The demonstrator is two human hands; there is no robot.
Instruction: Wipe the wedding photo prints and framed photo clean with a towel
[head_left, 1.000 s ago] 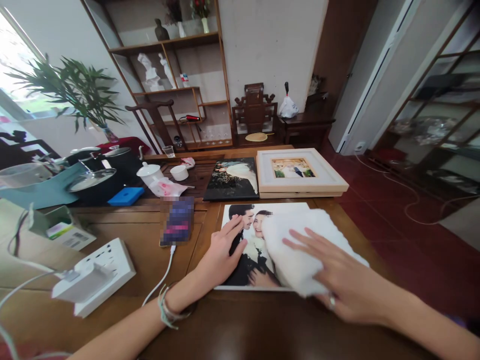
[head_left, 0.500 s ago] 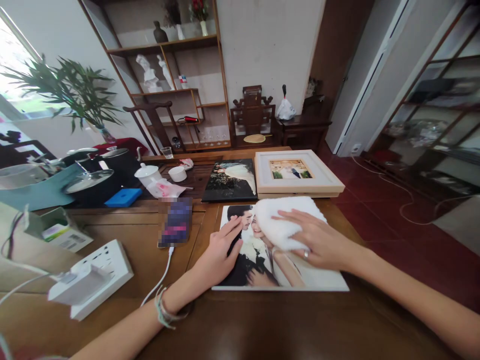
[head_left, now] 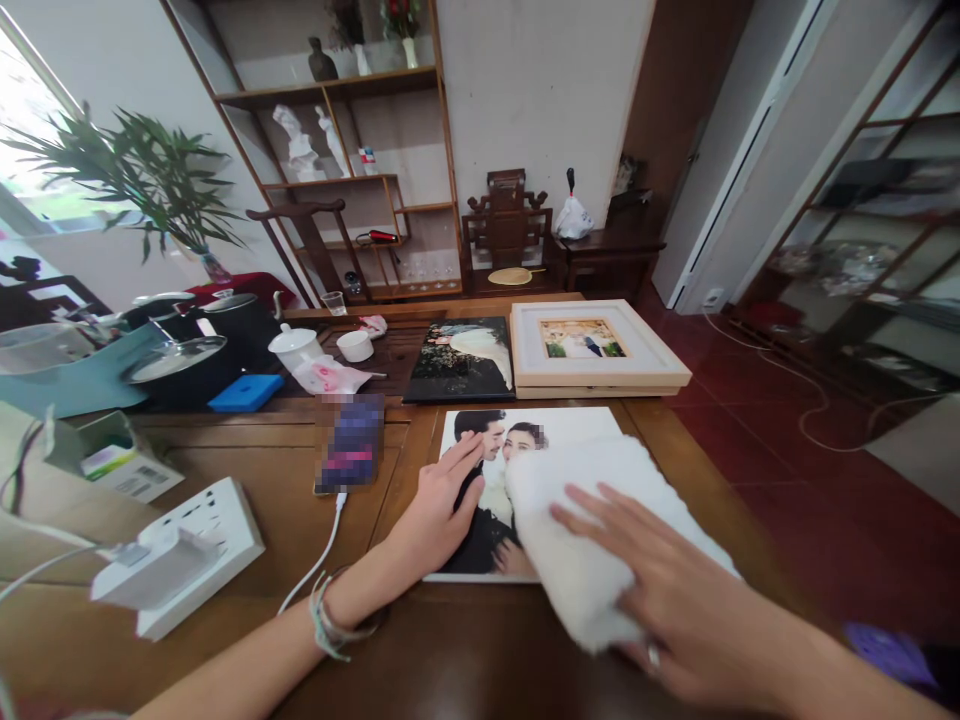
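A wedding photo panel with a white edge lies flat on the wooden table. My left hand rests on its left part, fingers stretched out and holding nothing. Under my right hand is a thick, fluffy white cloth, gripped between thumb and fingers. The cloth covers the panel's lower right side and hangs over its near edge. Behind the panel lie a dark photo panel and a pale wood picture frame.
Left of the panel a phone lies plugged into a white cable. A power strip and an opened carton stand farther left. Behind them are a blue box, a white lidded bowl and a lidded pan.
My right hand has drawn the cloth from the panel's upper middle towards me and to the right, uncovering its top edge. My left hand has stayed in place.
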